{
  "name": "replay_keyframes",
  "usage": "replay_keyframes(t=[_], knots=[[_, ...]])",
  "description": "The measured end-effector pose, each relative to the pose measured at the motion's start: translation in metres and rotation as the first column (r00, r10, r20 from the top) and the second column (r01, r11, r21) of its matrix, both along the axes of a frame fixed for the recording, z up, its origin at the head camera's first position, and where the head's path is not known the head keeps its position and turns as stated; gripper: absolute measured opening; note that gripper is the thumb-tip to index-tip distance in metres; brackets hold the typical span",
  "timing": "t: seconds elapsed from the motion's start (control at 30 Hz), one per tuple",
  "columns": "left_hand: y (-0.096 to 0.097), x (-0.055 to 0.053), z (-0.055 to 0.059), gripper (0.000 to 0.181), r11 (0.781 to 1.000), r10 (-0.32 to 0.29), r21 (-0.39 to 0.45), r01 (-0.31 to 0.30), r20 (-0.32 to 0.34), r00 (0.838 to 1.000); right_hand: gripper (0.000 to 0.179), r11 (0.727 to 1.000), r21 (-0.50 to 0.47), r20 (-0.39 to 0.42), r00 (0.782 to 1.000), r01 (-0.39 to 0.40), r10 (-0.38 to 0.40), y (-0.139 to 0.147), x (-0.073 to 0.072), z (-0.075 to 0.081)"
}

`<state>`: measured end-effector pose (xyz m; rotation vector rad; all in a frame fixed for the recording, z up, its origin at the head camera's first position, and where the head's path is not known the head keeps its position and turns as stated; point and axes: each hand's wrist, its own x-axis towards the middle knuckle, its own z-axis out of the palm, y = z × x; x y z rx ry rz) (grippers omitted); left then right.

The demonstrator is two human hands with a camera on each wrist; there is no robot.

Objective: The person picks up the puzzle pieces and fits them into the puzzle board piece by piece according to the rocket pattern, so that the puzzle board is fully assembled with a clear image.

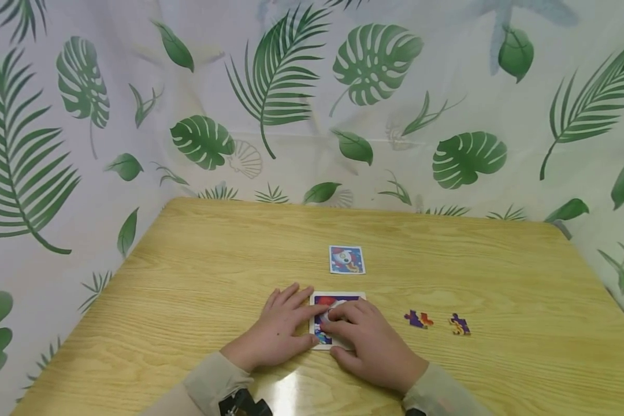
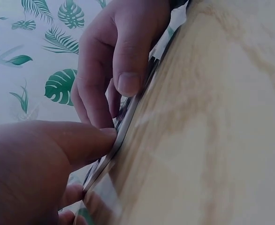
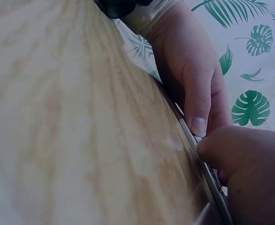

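A small jigsaw puzzle in a white-bordered tray point(image 1: 338, 294) lies on the table, showing a purple, red and blue picture partly hidden by both hands. My left hand point(image 1: 278, 335) rests along its left side, fingers stretched out and the thumb at the near left corner. Over the right half, my right hand point(image 1: 371, 344) touches the puzzle with bent fingertips. Its thumb point(image 2: 129, 84) stays apart from the fingers, by the tray's near edge. No loose piece shows between those fingers. In the right wrist view the tray's edge point(image 3: 203, 171) appears side-on under both hands.
Purple-and-orange puzzle pieces point(image 1: 418, 319) lie to the right of the tray, with another piece point(image 1: 460, 325) farther right. Beyond the tray is a square picture card point(image 1: 346, 260) with a rocket-like drawing. A leaf-patterned cloth point(image 1: 301, 138) hangs behind the wooden table point(image 1: 213, 254).
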<state>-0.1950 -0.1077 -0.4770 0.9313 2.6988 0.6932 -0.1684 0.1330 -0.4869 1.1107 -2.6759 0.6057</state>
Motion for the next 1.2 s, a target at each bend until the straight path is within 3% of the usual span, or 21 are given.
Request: replay_keyframes(t=[0.3,0.57,0.9,1.2], knots=[[0.000,0.001,-0.001,0.058,1.000,-0.004,-0.020,0.004,0.010,1.000,0.042,0.999,0.041,0.006,1.000,-0.019,0.018,0.002,-0.001,-0.002],[0.000,0.001,0.000,0.052,1.000,-0.005,-0.018,0.005,0.000,1.000,0.019,0.997,-0.028,0.019,0.997,0.073,-0.073,0.010,-0.004,0.000],[0.001,-0.001,0.000,0.053,0.999,-0.004,-0.035,0.004,-0.003,1.000,0.023,0.993,-0.084,0.130,0.989,0.084,-0.073,0.016,-0.005,0.000],[0.001,0.000,0.000,0.061,1.000,-0.002,-0.017,0.002,-0.004,1.000,0.022,0.975,-0.143,0.116,0.981,0.172,-0.156,0.035,-0.004,-0.002]])
